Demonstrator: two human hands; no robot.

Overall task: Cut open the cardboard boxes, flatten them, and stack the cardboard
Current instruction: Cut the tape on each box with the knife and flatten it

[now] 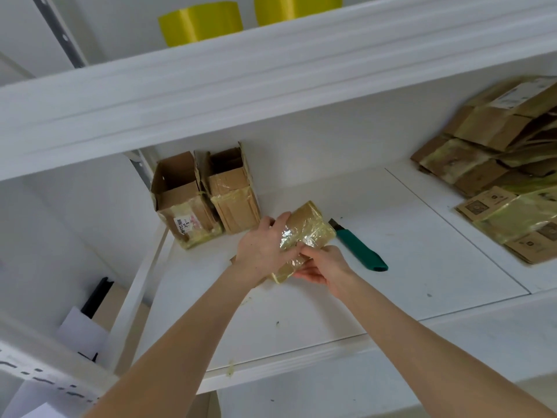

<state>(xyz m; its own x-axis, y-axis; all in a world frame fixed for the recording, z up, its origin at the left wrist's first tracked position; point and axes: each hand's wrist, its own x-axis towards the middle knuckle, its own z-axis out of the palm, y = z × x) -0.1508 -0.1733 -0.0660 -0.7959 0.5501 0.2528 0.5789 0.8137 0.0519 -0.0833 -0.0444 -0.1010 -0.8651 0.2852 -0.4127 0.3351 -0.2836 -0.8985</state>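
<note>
Holds a taped box (306,227) in both hands, just over the shelf (301,315). Grips its left side with the left hand (262,248), pinches its near end with the right hand (324,267). Just right of it, a green knife (360,250), lying flat. Behind, two open boxes (208,197), standing up. Far right, a pile of flat cardboard (494,164).

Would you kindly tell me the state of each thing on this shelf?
taped box: tape-wrapped, held by both hands
left hand: grips the taped box
right hand: grips the taped box
left back box: upright, top open
right back box: upright, top open
knife: lying flat, untouched
cardboard pile: flattened, stacked
</note>
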